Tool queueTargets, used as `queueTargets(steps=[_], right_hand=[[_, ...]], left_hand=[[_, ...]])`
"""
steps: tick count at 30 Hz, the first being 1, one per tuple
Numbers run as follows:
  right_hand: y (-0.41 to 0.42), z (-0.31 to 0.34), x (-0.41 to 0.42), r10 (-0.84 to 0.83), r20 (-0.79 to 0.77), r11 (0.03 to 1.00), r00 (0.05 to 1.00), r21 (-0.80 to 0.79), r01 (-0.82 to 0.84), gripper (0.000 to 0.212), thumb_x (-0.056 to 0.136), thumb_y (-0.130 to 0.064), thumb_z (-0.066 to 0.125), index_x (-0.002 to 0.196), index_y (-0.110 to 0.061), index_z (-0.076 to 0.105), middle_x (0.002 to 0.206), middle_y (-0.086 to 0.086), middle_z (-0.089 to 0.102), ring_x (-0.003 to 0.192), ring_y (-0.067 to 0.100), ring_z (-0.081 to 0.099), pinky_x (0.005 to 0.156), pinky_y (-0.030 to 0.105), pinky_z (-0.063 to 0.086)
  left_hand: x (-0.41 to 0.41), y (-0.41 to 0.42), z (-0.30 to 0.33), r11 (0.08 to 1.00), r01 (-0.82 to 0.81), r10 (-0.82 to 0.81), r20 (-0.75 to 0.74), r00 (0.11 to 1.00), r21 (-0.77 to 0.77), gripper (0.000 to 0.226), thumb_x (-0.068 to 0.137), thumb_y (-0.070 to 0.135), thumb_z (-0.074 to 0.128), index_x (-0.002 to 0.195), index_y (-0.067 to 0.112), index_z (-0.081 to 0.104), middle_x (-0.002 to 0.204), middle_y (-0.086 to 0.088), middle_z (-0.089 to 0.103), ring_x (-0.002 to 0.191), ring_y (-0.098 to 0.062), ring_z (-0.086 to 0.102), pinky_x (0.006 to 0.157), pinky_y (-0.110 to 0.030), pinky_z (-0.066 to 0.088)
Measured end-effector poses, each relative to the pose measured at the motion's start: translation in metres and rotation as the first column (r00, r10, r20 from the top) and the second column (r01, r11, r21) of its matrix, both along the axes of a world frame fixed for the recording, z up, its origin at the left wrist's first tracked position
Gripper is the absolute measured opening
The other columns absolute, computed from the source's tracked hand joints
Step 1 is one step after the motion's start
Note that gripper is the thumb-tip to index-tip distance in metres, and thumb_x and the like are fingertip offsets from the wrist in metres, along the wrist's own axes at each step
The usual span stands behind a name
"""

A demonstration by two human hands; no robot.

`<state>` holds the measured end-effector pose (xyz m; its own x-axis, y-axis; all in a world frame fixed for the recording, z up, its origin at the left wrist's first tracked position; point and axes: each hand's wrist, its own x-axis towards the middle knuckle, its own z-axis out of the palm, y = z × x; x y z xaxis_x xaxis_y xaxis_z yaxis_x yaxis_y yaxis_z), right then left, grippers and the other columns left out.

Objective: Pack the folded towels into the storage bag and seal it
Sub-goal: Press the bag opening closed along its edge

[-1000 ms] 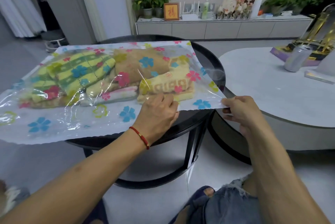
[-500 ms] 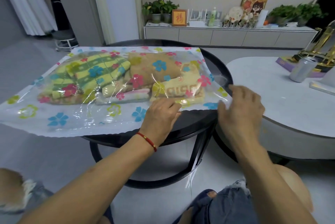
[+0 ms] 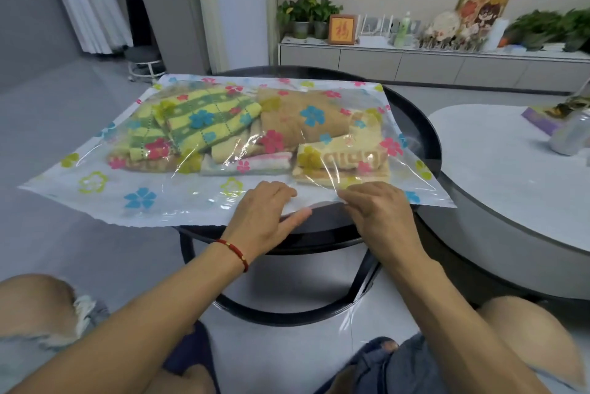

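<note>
A clear plastic storage bag printed with blue, pink and yellow-green flowers [image 3: 166,199] lies flat across a round black glass-topped table [image 3: 418,125], its left part and near edge hanging past the rim. Inside it, well back from the near edge, sit the folded towels: a yellow-and-green checked towel [image 3: 198,120] at the left, a tan towel [image 3: 303,125] in the middle, a pale yellow towel with raised lettering [image 3: 348,160] at the right, and a pink-and-white striped towel [image 3: 249,165] low between them. Glare and creases in the plastic blur where one towel ends and the next begins, and how many lie underneath cannot be told.

The left hand [image 3: 265,218], with a red cord bracelet [image 3: 233,250] on its wrist, grasps the bag's near edge: the fingers curl over the top and the thumb reaches along the rim. The right hand [image 3: 380,211] grips the same edge just beside it, fingertips bent down onto the film; its thumb is hidden beneath. Whether the seal between the hands is closed cannot be made out.

To the right stands a white oval table [image 3: 498,167], touching or nearly touching the black one, with a blurred silver can [image 3: 571,135] cut off near the frame edge. The person's bare knees are partly cropped at the bottom
</note>
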<state>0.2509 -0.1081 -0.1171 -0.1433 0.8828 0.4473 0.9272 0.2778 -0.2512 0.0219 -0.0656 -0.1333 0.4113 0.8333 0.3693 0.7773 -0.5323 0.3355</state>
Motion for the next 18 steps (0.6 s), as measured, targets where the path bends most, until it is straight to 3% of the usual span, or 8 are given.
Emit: queueTargets(steps=[2, 4, 8, 12, 15, 18], right_hand=[[0.0, -0.004, 0.002, 0.016, -0.048, 1.0, 0.999, -0.017, -0.017, 0.011, 0.087, -0.011, 0.079, 0.097, -0.013, 0.083, 0.094, 0.006, 0.078, 0.094, 0.036, 0.069, 0.084, 0.047, 0.053], [0.001, -0.006, 0.004, 0.025, -0.1, 0.999, 0.995, -0.027, -0.027, 0.017, 0.085, -0.011, 0.082, 0.102, -0.015, 0.085, 0.101, 0.006, 0.079, 0.099, 0.036, 0.07, 0.084, 0.049, 0.055], [0.001, -0.009, 0.006, 0.02, -0.148, 0.999, 0.989, -0.037, -0.025, 0.019, 0.087, -0.014, 0.082, 0.105, -0.016, 0.084, 0.106, 0.004, 0.079, 0.103, 0.034, 0.069, 0.086, 0.05, 0.055], [0.0, -0.009, 0.006, 0.027, -0.136, 0.999, 0.99, -0.024, -0.031, 0.02, 0.087, -0.014, 0.082, 0.107, -0.016, 0.084, 0.106, 0.004, 0.079, 0.103, 0.032, 0.069, 0.086, 0.05, 0.056], [-0.002, -0.008, 0.006, 0.025, -0.134, 0.999, 0.991, -0.018, -0.027, 0.019, 0.088, -0.015, 0.081, 0.108, -0.016, 0.084, 0.107, 0.004, 0.079, 0.103, 0.032, 0.068, 0.085, 0.048, 0.055], [-0.006, -0.009, 0.005, 0.041, -0.133, 0.999, 0.99, 0.0, -0.041, 0.019, 0.088, -0.013, 0.081, 0.106, -0.014, 0.084, 0.105, 0.005, 0.08, 0.1, 0.034, 0.069, 0.083, 0.049, 0.056]], left_hand=[[-0.006, 0.002, 0.001, 1.0, 0.008, -0.006, 0.101, 0.995, -0.027, 0.024, 0.098, 0.031, 0.053, 0.094, 0.015, 0.07, 0.093, -0.003, 0.067, 0.089, -0.025, 0.056, 0.084, -0.043, 0.047], [-0.012, 0.01, 0.004, 0.995, 0.009, 0.008, 0.163, 0.987, -0.101, 0.018, 0.094, 0.024, 0.062, 0.103, 0.015, 0.074, 0.098, -0.003, 0.067, 0.093, -0.024, 0.059, 0.086, -0.038, 0.047], [-0.021, 0.023, 0.016, 0.973, 0.093, -0.097, -0.008, 0.995, -0.213, 0.03, 0.085, 0.033, 0.073, 0.109, 0.016, 0.075, 0.1, -0.003, 0.065, 0.094, -0.022, 0.058, 0.084, -0.035, 0.047], [-0.02, 0.02, 0.021, 0.982, 0.109, -0.122, -0.074, 0.99, -0.153, 0.023, 0.084, 0.033, 0.074, 0.088, 0.011, 0.076, 0.085, -0.006, 0.066, 0.083, -0.025, 0.057, 0.074, -0.041, 0.047], [-0.018, 0.017, 0.019, 0.99, 0.093, -0.099, -0.051, 0.994, -0.104, 0.019, 0.086, 0.03, 0.073, 0.089, 0.012, 0.078, 0.083, -0.004, 0.068, 0.084, -0.026, 0.059, 0.072, -0.038, 0.047], [-0.011, 0.014, 0.016, 0.996, 0.081, -0.086, -0.147, 0.985, -0.044, 0.022, 0.095, 0.027, 0.061, 0.094, 0.01, 0.074, 0.088, -0.008, 0.066, 0.089, -0.029, 0.058, 0.072, -0.039, 0.046]])
